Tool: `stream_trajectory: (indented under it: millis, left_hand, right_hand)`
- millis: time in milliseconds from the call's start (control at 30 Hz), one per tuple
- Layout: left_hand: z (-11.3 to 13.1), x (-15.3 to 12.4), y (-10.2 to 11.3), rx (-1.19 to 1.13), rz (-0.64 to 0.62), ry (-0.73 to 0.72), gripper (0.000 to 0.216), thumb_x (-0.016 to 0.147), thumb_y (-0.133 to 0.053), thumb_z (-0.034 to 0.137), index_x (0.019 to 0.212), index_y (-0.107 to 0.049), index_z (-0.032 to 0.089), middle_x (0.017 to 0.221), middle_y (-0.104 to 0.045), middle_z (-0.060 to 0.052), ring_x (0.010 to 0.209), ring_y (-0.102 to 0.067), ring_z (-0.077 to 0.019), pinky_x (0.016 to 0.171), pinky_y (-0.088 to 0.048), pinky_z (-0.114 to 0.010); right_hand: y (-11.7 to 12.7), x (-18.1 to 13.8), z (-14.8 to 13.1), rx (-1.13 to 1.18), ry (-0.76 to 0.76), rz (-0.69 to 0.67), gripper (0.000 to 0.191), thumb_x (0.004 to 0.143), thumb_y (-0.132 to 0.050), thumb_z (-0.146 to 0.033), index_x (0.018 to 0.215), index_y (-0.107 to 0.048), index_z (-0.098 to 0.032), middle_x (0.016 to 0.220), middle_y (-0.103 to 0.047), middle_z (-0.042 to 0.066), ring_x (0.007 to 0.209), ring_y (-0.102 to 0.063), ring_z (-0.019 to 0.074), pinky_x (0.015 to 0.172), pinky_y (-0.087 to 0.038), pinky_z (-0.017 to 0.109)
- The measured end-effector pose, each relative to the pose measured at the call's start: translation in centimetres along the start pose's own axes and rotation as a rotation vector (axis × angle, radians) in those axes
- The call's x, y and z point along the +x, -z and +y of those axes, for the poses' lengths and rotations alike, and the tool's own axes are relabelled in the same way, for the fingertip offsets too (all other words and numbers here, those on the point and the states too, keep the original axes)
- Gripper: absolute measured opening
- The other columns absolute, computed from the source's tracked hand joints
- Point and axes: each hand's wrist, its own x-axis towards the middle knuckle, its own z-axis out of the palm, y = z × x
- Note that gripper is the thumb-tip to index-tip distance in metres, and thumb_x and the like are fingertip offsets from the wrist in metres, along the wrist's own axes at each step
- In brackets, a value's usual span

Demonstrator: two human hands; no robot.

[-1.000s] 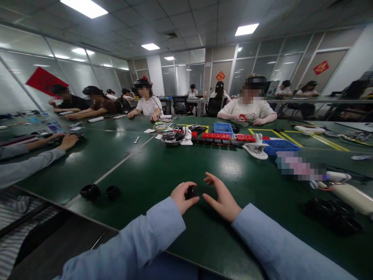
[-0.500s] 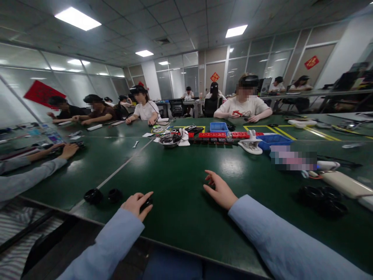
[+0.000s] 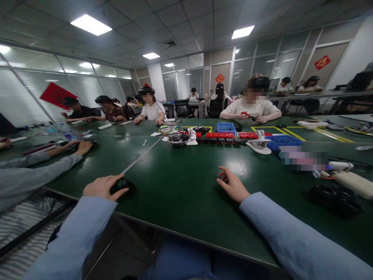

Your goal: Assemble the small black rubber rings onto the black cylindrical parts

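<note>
My left hand [image 3: 100,187] is on the table's left side, its thumb and fingers curved around a black ring-shaped part. Glossy black round parts [image 3: 127,186] show between and just beyond the fingertips; the hand hides some of them, so I cannot tell where one ends and another begins. My right hand [image 3: 233,184] is over the middle of the green table [image 3: 180,194], fingers loosely bent and apart, holding nothing. More black ring-shaped parts [image 3: 335,200] sit together to the right of my right forearm.
A red power strip [image 3: 221,135], a metal bowl of cables [image 3: 178,139], a white clamp stand [image 3: 259,144] and blue trays [image 3: 284,142] line the table's centre. A beige box-like object [image 3: 354,183] lies at right. A co-worker's hand [image 3: 84,147] is at left; several people sit opposite.
My left hand has moved left to the black ring-shaped parts, and the dark part it covered is gone from its former spot. The right hand stays nearly still; the view has shifted slightly.
</note>
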Motion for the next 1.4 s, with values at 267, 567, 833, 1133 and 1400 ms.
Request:
stream_trajectory:
  millis: [267,567,833,1133,1400]
  left_hand:
    - [1.3,0.6,-1.4,0.063,-0.069,-0.035,0.05,0.067,-0.049,0.05,0.11,-0.051,0.024,0.108,-0.056,-0.007,0.1,-0.045,-0.0298,0.076,-0.033,-0.038]
    - [1.3,2.5,-2.0,0.094,-0.129,-0.055,0.053,0.069,-0.045,0.052,0.114,-0.048,0.025,0.11,-0.056,-0.005,0.098,-0.045,-0.0285,0.073,-0.031,-0.038]
    - [1.0,4.0,-1.8,0.073,-0.216,-0.055,0.051,0.064,-0.048,0.054,0.106,-0.054,0.025,0.104,-0.059,-0.006,0.096,-0.048,-0.0275,0.075,-0.033,-0.037]
    - [0.1,4.8,-1.5,0.067,-0.244,-0.061,0.052,0.062,-0.049,0.054,0.105,-0.055,0.026,0.104,-0.059,-0.006,0.097,-0.049,-0.0279,0.077,-0.034,-0.038]
    - [0.1,5.1,-1.5,0.07,-0.243,-0.099,0.054,0.061,-0.049,0.056,0.105,-0.055,0.026,0.103,-0.059,-0.006,0.098,-0.048,-0.0279,0.078,-0.035,-0.037]
  right_hand:
    - [0.4,0.1,-0.1,-0.011,-0.034,0.027,0.043,0.072,-0.045,-0.028,0.113,-0.038,-0.017,0.085,-0.052,0.005,0.066,-0.052,0.013,0.064,-0.045,0.029]
    - [0.3,0.1,0.4,-0.042,-0.038,-0.037,0.041,0.073,-0.045,-0.031,0.111,-0.04,-0.017,0.084,-0.054,0.004,0.067,-0.052,0.0135,0.065,-0.044,0.03]
    - [0.5,0.1,0.1,-0.056,-0.062,-0.079,0.04,0.074,-0.044,-0.031,0.111,-0.04,-0.015,0.084,-0.054,0.004,0.068,-0.051,0.0132,0.066,-0.044,0.028]
    - [0.4,0.1,0.0,-0.094,-0.05,-0.108,0.038,0.074,-0.044,-0.031,0.108,-0.043,-0.017,0.083,-0.055,0.003,0.071,-0.052,0.0139,0.067,-0.043,0.029]
    - [0.4,0.1,-0.1,-0.094,-0.059,-0.139,0.038,0.073,-0.044,-0.031,0.108,-0.043,-0.015,0.084,-0.056,0.004,0.072,-0.052,0.0144,0.069,-0.043,0.029]
